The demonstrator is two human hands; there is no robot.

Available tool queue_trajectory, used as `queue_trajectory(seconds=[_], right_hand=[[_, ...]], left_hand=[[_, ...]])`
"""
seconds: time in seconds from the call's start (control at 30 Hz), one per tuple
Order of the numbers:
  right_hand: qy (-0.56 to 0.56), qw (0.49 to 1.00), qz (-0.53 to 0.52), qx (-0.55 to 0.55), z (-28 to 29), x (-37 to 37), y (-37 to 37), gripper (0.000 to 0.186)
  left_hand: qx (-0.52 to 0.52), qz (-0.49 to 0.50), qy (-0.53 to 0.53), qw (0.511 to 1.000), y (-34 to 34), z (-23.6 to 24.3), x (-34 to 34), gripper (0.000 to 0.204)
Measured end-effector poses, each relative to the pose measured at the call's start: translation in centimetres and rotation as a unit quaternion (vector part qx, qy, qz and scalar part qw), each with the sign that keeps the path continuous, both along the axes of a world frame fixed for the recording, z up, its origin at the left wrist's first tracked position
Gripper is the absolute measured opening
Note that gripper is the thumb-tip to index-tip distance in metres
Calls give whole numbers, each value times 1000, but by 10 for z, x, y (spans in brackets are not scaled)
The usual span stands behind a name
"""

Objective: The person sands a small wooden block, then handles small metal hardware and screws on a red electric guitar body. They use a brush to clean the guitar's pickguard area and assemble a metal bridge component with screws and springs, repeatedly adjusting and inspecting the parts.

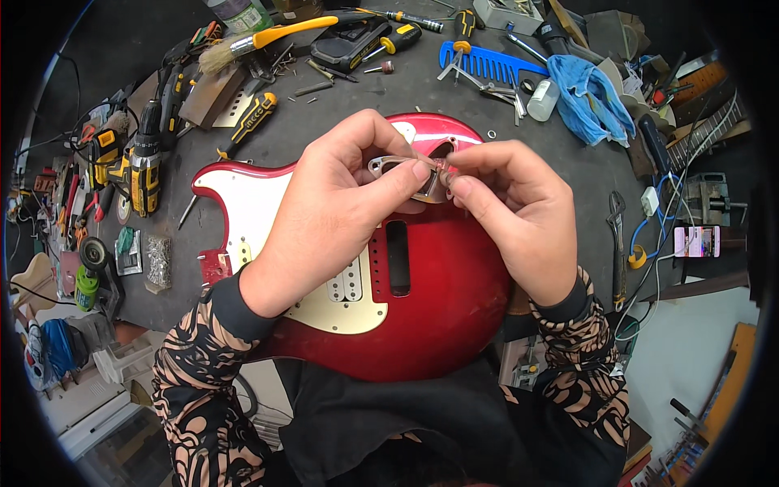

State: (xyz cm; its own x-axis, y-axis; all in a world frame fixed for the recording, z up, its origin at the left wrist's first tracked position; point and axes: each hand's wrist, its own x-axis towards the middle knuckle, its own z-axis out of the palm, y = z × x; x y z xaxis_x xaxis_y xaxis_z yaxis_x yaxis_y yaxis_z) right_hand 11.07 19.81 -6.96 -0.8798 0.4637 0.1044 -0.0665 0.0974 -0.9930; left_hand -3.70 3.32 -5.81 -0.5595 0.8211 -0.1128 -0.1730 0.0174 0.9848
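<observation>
A red electric guitar body (454, 300) with a cream pickguard (260, 207) lies flat in front of me. Above its far right part, my left hand (324, 191) pinches a shiny metal jack plate (430, 188) between thumb and fingers. My right hand (523, 211) is closed at the plate's right side, its thumb and fingertips on a small part with some red on it. The fingers partly hide that part, so its exact kind is unclear. Just beyond the fingertips shows a dark cavity in the body. A long slot (398, 258) is cut beside the pickguard.
Beyond the guitar lie a paintbrush (268, 34), a blue comb (491, 65), a blue cloth (588, 97) and a small clear bottle (544, 100). A yellow-black drill (144, 162) and pliers-like tool (251, 122) are at left. An adjustable wrench (617, 243) and cables lie at right.
</observation>
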Motion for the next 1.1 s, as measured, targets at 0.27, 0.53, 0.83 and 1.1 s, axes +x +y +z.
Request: queue_trajectory(seconds=[0.27,0.53,0.83,1.1], right_hand=[[76,962,-12,261,1,-6,-3,16],[106,929,-13,355,0,-11,-3,20],[105,909,-16,404,3,-10,-2,21],[93,894,7,438,5,-10,-1,23]], left_hand=[[1,-5,-10,1000,-1,2,4,21],[0,-9,-13,1000,0,2,6,31],[5,-19,-7,1000,-1,0,7,41],[-13,-38,22,999,-2,0,4,42]])
